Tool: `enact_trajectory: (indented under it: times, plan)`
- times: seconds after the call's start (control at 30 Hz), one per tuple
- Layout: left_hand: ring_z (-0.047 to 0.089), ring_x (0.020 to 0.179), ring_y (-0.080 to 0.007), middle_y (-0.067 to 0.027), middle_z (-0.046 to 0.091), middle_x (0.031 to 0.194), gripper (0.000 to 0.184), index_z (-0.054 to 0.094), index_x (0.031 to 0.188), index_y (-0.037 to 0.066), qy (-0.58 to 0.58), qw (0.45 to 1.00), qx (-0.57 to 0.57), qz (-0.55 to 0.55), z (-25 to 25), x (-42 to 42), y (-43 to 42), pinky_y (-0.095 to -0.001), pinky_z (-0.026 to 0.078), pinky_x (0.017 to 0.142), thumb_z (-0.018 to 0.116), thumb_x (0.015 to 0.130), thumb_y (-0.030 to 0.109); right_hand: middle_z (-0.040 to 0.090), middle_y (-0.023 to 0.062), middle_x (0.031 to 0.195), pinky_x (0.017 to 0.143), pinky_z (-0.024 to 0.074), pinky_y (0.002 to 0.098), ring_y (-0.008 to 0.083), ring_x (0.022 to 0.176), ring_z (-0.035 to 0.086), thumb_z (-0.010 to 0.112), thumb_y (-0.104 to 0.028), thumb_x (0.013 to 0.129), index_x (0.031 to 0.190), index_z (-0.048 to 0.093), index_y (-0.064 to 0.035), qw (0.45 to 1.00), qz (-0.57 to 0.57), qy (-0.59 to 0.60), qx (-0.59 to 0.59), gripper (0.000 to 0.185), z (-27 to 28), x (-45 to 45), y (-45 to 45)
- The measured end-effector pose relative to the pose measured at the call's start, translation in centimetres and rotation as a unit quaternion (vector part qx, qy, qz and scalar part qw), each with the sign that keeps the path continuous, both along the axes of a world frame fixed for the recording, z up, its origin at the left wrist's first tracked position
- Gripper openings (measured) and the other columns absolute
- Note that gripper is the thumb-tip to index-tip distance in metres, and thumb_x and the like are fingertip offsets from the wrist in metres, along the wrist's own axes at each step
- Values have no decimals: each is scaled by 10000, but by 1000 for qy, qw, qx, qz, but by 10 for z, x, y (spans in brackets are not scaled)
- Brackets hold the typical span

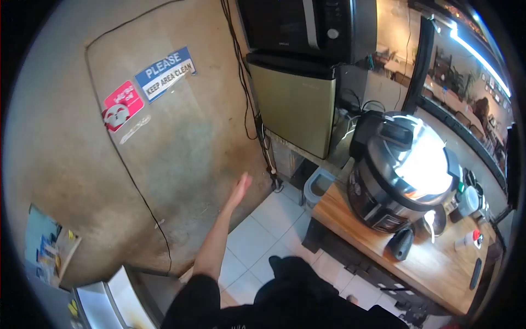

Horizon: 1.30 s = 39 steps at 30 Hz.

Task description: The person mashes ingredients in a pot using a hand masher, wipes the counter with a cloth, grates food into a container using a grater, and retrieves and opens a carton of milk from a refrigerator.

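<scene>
My left hand (240, 190) is stretched out over the floor beside the stained wall, with its fingers extended and nothing in it. It touches nothing that I can see. The nearest things are the tiled floor (255, 236) below and the bare wall (197, 164) behind. My right hand does not show; the dark shirt covers the lower middle of the view. To the right, a large steel-and-black electric cooker (378, 189) with a shiny lid stands on a wooden counter (438, 263). A black-handled utensil (401, 245) lies in front of it.
A small fridge (293, 107) carries a microwave (296, 27). A grey bin (318, 183) stands between fridge and counter. A red-capped bottle (467, 241) and a tub (466, 203) are on the counter. An open white-lined container (109, 301) is lower left. Cables (241, 71) hang along the wall.
</scene>
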State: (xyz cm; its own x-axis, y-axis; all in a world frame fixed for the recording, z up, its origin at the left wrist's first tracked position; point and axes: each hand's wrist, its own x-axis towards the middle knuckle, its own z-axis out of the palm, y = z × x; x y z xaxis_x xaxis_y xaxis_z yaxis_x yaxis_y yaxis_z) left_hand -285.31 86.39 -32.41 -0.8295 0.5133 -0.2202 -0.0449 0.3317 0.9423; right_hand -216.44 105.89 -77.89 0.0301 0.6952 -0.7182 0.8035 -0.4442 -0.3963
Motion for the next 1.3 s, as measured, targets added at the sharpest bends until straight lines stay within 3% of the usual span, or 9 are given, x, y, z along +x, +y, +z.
enact_trajectory:
  times: [0.13,0.23,0.37,0.5,0.63,0.73,0.97,1.13,1.3]
  plan:
    - [353,1373,-241,-111,372,1512,818,330,1486,50,103,989,77,-77,46,-151,142,-377,321,1078,330,951,668,590,78,743,415,385,324,160,534,517,603,-192,850,1228,523,-25,925,-324,198,29,421,128,-171,-67]
    - [261,1429,-264,-167,294,1546,782,308,1479,-6,208,960,150,-114,70,-276,227,-356,201,1160,284,991,604,645,102,1085,604,462,314,194,824,640,608,-220,896,1306,475,-51,893,-295,331,80,464,244,-281,-80]
    - [347,1375,-286,-155,374,1507,736,371,1440,-29,-51,905,416,-72,135,-334,289,-348,233,1123,296,1009,562,647,108,1140,753,468,313,208,934,647,552,-356,972,1333,472,-50,897,-191,333,219,481,315,-359,-91]
    - [242,1436,-271,-134,291,1555,807,287,1482,-31,9,965,259,25,122,-354,312,-361,180,1156,255,995,612,637,110,1168,791,470,324,209,958,636,472,-406,1000,1340,471,-67,852,-281,329,295,480,377,-439,-103]
    - [606,947,-205,-121,685,1026,709,659,1029,2,-73,867,492,23,92,-367,214,-314,431,875,268,999,592,579,142,1238,937,426,352,227,1100,573,434,-369,1019,1375,410,-9,749,-249,449,420,507,484,-581,-79]
    - [510,551,-129,-56,596,624,678,586,678,80,-173,913,365,-59,69,-378,159,-273,391,532,272,1002,586,470,185,1375,983,408,396,285,1202,514,482,-434,972,1421,341,-9,608,-159,562,537,634,560,-659,-65]
    - [582,702,-154,-58,590,782,236,600,972,15,169,901,287,-278,52,-355,261,-282,459,595,596,958,251,326,233,1482,1102,362,474,349,1287,439,571,-462,940,1489,248,-3,458,-170,750,446,785,659,-688,-134]
    - [545,1072,-381,-221,560,1119,434,506,1151,-45,356,871,257,-221,59,-346,418,-470,422,964,687,841,198,335,234,1471,1096,367,470,344,1278,445,571,-454,940,1479,262,-3,444,-254,649,563,767,652,-627,-174]
    - [504,1144,-421,-274,531,1181,576,457,1234,-78,484,801,342,-83,102,-373,514,-498,379,1015,682,755,147,344,236,1460,1089,371,465,339,1269,450,571,-445,941,1470,276,-4,439,-403,291,748,750,593,-545,-218]
